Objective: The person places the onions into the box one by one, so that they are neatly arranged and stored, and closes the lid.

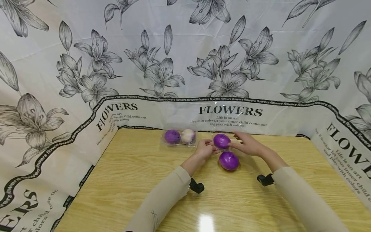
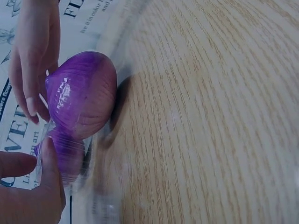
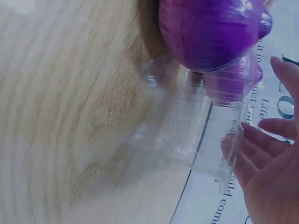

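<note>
A clear plastic box (image 3: 177, 135) with its lid raised stands near the back of the table. One purple onion (image 1: 221, 141) sits in its left part; the right part shows bare in the right wrist view. Just in front of the box, a second purple onion (image 1: 229, 160) rests on the table. My left hand (image 1: 205, 149) pinches the box's left edge between thumb and finger. At the other end is my right hand (image 1: 246, 145), its loosely extended fingers touching the clear wall. The plastic is hard to make out in the head view.
Another clear box (image 1: 177, 144) stands to the left, holding a purple onion (image 1: 172, 137) and a pale one (image 1: 188, 136). Flower-printed cloth (image 1: 174, 80) hangs close behind the wooden table (image 1: 130, 180) and along both sides. Black camera mounts sit under both wrists.
</note>
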Demonstrator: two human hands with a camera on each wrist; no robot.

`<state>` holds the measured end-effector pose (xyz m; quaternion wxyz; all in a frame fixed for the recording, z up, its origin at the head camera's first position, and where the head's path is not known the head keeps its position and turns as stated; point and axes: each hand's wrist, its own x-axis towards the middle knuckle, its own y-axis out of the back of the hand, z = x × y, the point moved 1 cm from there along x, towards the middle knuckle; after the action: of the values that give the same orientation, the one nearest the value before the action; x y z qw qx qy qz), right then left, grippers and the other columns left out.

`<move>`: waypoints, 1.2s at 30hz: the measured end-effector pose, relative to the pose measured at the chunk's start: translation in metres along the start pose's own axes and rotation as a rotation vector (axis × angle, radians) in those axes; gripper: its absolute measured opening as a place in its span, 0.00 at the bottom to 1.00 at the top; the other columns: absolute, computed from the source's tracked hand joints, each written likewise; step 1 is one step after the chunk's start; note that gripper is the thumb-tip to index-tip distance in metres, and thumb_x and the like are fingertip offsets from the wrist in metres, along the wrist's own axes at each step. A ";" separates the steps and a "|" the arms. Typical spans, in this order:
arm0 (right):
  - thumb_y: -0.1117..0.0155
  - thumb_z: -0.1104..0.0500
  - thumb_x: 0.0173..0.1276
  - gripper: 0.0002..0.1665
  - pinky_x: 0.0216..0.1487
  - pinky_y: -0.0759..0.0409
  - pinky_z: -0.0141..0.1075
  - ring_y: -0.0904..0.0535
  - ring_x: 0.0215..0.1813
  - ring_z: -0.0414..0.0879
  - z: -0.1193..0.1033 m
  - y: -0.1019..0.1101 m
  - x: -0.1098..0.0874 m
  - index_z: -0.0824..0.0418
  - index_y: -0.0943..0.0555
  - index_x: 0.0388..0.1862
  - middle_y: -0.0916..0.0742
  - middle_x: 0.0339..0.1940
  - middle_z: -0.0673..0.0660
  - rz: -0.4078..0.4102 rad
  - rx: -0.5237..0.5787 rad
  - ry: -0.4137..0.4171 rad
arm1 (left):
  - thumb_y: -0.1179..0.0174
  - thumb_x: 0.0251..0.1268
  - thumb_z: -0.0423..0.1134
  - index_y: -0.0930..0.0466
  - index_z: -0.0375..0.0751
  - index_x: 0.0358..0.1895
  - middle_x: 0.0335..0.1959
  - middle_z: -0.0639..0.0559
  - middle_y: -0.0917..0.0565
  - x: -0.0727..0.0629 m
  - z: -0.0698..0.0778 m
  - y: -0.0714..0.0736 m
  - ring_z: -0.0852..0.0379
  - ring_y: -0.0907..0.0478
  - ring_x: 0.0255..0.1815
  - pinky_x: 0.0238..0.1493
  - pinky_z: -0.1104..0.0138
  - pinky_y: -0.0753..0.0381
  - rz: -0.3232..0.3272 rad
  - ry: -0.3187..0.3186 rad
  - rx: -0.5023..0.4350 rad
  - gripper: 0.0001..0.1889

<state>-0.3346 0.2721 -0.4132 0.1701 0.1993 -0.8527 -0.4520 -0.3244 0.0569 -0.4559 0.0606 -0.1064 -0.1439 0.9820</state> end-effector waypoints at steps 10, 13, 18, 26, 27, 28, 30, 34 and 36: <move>0.39 0.54 0.78 0.37 0.64 0.21 0.66 0.26 0.64 0.75 -0.017 0.012 -0.022 0.79 0.36 0.72 0.26 0.67 0.80 0.015 -0.082 0.023 | 0.51 0.60 0.12 0.40 0.19 0.72 0.49 0.37 0.26 -0.001 0.002 0.001 0.41 0.19 0.48 0.59 0.55 0.12 0.002 0.002 0.015 0.33; 0.39 0.52 0.78 0.38 0.64 0.21 0.67 0.26 0.64 0.75 -0.021 0.014 -0.027 0.79 0.36 0.72 0.27 0.68 0.79 0.011 -0.093 0.028 | 0.50 0.60 0.12 0.40 0.19 0.72 0.52 0.34 0.25 -0.001 0.002 0.002 0.39 0.18 0.50 0.58 0.56 0.11 0.007 0.005 0.023 0.32; 0.40 0.51 0.79 0.39 0.64 0.21 0.67 0.27 0.65 0.75 -0.026 0.016 -0.034 0.77 0.37 0.74 0.28 0.69 0.78 0.004 -0.094 0.027 | 0.50 0.61 0.13 0.41 0.19 0.72 0.54 0.34 0.25 -0.001 0.002 0.002 0.39 0.18 0.51 0.59 0.56 0.11 0.004 0.012 0.021 0.33; 0.40 0.54 0.79 0.33 0.60 0.16 0.63 0.24 0.62 0.73 -0.032 0.020 -0.047 0.77 0.32 0.70 0.23 0.65 0.76 0.003 -0.085 0.053 | 0.51 0.61 0.12 0.41 0.18 0.72 0.53 0.33 0.26 -0.002 0.001 0.000 0.34 0.20 0.54 0.61 0.53 0.13 -0.009 0.007 0.003 0.33; 0.39 0.54 0.79 0.32 0.60 0.16 0.63 0.24 0.62 0.73 -0.032 0.021 -0.049 0.77 0.31 0.69 0.23 0.64 0.76 0.003 -0.086 0.057 | 0.51 0.61 0.12 0.42 0.18 0.72 0.53 0.33 0.26 -0.002 0.001 0.000 0.34 0.20 0.55 0.61 0.53 0.13 -0.012 0.006 0.002 0.33; 0.39 0.54 0.78 0.32 0.59 0.16 0.63 0.24 0.62 0.73 -0.033 0.021 -0.051 0.76 0.30 0.69 0.22 0.64 0.75 0.002 -0.088 0.061 | 0.51 0.60 0.12 0.41 0.18 0.72 0.53 0.33 0.26 -0.002 0.001 0.000 0.34 0.20 0.55 0.61 0.53 0.13 -0.010 0.007 0.000 0.33; 0.39 0.54 0.78 0.30 0.59 0.15 0.63 0.23 0.61 0.72 -0.034 0.022 -0.054 0.75 0.29 0.68 0.22 0.63 0.74 0.001 -0.086 0.068 | 0.51 0.60 0.11 0.40 0.18 0.72 0.53 0.33 0.26 -0.001 0.000 0.000 0.34 0.20 0.54 0.60 0.54 0.13 -0.001 0.010 -0.005 0.32; 0.37 0.55 0.77 0.28 0.57 0.13 0.60 0.22 0.60 0.71 -0.037 0.022 -0.059 0.73 0.26 0.67 0.21 0.62 0.73 0.009 -0.064 0.078 | 0.50 0.60 0.12 0.39 0.19 0.71 0.53 0.33 0.25 0.000 -0.001 0.000 0.36 0.18 0.51 0.57 0.56 0.11 0.009 0.005 0.002 0.32; 0.35 0.56 0.75 0.28 0.55 0.12 0.58 0.21 0.59 0.69 -0.038 0.021 -0.062 0.72 0.26 0.66 0.20 0.62 0.73 0.016 -0.045 0.082 | 0.50 0.59 0.11 0.40 0.18 0.71 0.54 0.33 0.25 0.001 -0.002 0.000 0.37 0.18 0.50 0.56 0.58 0.10 0.003 0.000 0.003 0.33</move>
<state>-0.2673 0.2864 -0.3820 0.2130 0.2070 -0.8360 -0.4613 -0.3248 0.0575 -0.4577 0.0592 -0.1064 -0.1422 0.9823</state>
